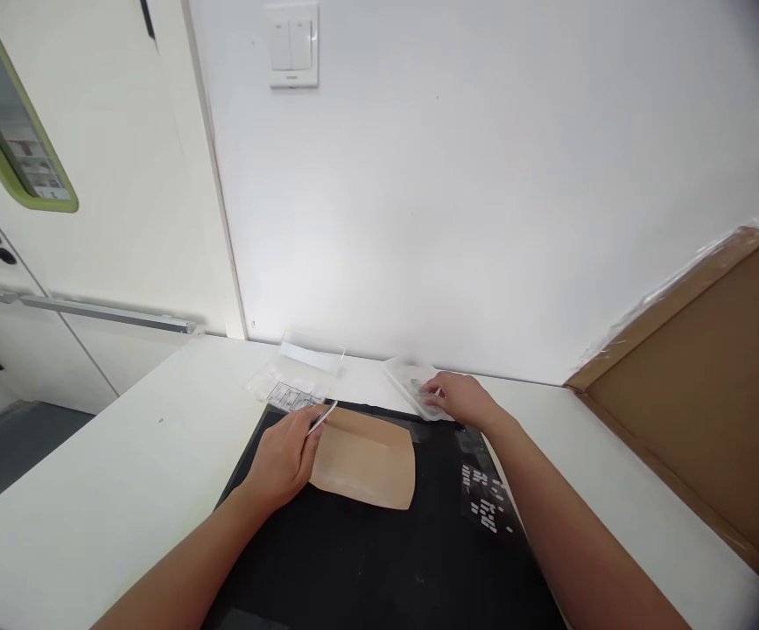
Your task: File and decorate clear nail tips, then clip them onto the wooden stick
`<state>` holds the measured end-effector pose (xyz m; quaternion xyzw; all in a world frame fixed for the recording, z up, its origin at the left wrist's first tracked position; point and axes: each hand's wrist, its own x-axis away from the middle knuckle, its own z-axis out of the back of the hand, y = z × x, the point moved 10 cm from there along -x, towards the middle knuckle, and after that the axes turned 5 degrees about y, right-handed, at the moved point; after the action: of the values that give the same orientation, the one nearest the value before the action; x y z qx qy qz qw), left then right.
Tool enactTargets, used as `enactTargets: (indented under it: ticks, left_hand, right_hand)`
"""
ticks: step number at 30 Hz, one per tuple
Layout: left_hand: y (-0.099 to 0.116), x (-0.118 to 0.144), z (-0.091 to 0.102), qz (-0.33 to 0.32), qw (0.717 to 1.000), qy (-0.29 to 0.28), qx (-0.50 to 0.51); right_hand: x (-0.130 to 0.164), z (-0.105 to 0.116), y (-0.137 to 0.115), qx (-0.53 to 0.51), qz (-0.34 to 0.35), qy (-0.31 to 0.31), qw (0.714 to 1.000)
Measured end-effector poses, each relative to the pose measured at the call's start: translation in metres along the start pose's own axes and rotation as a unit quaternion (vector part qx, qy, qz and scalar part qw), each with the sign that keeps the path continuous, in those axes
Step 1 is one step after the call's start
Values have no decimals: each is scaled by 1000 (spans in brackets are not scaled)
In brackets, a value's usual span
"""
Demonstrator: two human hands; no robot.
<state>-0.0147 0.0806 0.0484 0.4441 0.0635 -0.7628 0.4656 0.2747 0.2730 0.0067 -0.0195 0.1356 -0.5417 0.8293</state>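
My left hand (287,455) is closed on a thin, pale, flat piece (323,417), seen edge-on above the fingers. Beside that hand lies a shallow brown paper tray (366,459) on a black mat (379,560). At the mat's far edge, my right hand (456,398) reaches into a translucent plastic tray (404,374). Its fingers are bent together over the tray's inside; whatever they grip is too small to make out.
An open clear plastic box (313,357) stands by the wall, with a dark-patterned sheet (293,396) at its front. Small white marks or pieces (484,499) dot the mat's right side. A large brown cardboard panel (707,402) bounds the white table (122,455) on the right.
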Motion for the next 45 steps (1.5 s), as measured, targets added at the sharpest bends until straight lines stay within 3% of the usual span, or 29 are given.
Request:
enactTargets:
  ticks: [10,17,25,31,37,41,45]
  left_hand:
    - [2,-2,-3,-33,999,-28,-31]
    - [4,-1,-6,-35,998,-49,-30]
    - [7,-2,-13,-29,995,-96,-19]
    - [-4,3,-19,43,994,-100,31]
    - [0,3,-3,78,986,1,147]
    - [2,3,-6,88,982,-20,164]
    - [0,7,-18,106,981,-67,151]
  right_hand:
    - [7,21,12,-30,-62,0,998]
    - [9,29,4,-60,-26,5,998]
    - [10,28,3,-98,-33,10,995]
    - [19,50,-4,-149,-62,37,986]
    - [39,69,-50,-206,-40,46,977]
    - [62,56,-89,-304,-13,13,953]
    - [86,38,-112,-312,19,-1,950]
